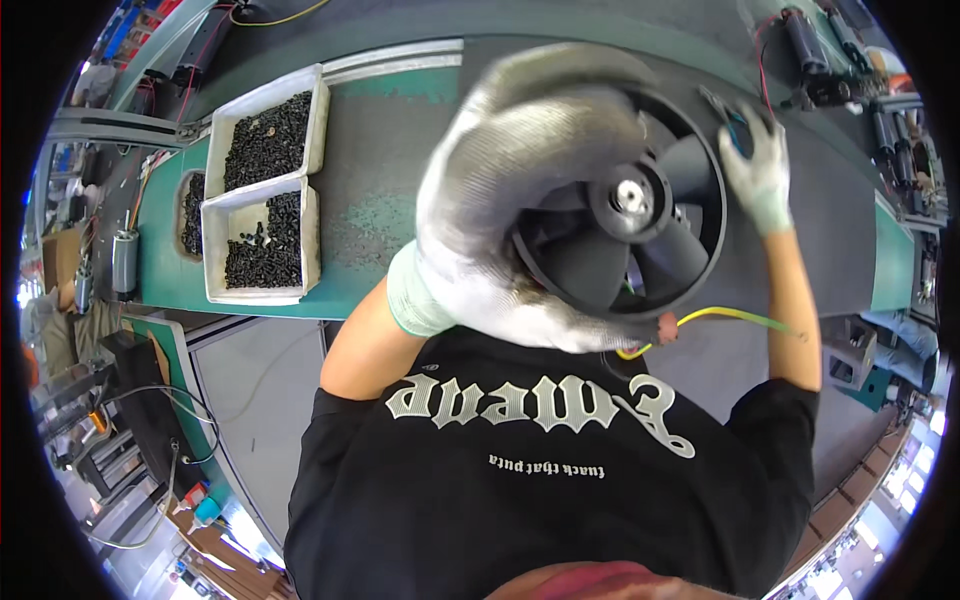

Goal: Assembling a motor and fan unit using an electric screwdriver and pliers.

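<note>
Close to the camera, my left hand [480,215], in a white knit glove with dark smudges, grips a black round fan [675,255] by its ring. The fan's blades and hub face up, with a shiny metal shaft end in the centre. A yellow-green wire [720,312] trails from its lower side toward my right forearm. Beyond the fan to the right, my gloved right hand [762,180] is closed around a small blue-handled tool [738,128] with a grey tip, resembling pliers. Its fingers are slightly blurred and partly cover the tool.
Two white bins [315,130] of small black parts stand at the left of the bench [375,190], beside a smaller container [184,245]. A metal frame [95,125] rises at the far left. Cylindrical motors with red wires [805,40] lie at the back right.
</note>
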{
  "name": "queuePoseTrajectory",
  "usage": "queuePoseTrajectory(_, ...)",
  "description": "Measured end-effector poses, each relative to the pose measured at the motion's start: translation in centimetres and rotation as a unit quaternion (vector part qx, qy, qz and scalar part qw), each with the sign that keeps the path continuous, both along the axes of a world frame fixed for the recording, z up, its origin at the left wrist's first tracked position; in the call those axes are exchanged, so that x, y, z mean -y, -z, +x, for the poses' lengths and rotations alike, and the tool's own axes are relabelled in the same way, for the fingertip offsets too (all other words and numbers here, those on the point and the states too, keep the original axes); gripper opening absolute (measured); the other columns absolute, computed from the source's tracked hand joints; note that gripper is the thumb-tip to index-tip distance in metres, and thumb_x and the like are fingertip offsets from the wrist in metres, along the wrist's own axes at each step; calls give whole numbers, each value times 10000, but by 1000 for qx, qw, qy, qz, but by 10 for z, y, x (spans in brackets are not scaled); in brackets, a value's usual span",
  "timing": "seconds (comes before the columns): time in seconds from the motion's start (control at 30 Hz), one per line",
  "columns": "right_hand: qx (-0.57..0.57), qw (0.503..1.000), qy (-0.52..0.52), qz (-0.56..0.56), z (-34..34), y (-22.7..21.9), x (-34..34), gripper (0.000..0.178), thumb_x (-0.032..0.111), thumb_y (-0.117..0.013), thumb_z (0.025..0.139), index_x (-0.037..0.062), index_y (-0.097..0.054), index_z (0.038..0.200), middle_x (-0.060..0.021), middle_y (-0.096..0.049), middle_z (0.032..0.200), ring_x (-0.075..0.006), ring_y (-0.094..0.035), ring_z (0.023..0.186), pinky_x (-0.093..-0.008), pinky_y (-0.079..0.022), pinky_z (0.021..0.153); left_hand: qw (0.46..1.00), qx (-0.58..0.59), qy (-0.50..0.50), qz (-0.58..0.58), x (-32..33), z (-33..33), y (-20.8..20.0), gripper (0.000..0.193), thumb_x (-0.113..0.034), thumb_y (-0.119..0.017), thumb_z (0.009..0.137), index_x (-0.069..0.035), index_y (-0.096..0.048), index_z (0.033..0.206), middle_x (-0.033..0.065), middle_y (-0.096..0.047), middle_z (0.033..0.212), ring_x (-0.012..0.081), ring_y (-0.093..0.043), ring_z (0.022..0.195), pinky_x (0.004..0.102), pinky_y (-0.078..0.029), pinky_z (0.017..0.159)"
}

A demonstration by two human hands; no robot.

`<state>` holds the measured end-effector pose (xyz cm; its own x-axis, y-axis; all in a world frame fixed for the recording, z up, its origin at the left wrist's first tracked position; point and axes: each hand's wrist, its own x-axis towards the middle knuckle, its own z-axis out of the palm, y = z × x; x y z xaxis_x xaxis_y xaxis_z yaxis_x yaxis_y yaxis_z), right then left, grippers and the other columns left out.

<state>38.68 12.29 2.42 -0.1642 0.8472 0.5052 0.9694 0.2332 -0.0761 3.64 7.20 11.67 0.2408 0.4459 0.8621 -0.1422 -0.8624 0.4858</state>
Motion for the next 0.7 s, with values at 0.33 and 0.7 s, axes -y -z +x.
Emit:
queuePoseTrajectory(0.33,-537,776,-192,-268,-165,-4,52,534,313,-712,788,-2,-554,1189,-100,-633,1043,-250,-614,998,-396,-471,931,957,-141,-240,-75,31,3,1,835,-273,-782,726,24,-375,1392,291,-408,1331,469,-486,1148,504,-438,946)
queuePoseTrajectory(0.7,-94,952,-43,-289,-63,-3,-306,513,398,-487,944,134,-511,1383,-229,-641,1139,-272,-626,1025,-375,-455,882,819,-1,-542,-189,176,-185,21,139,-85,-565,887,22,-630,826,130,-658,823,204,-625,769,312,-496,698)
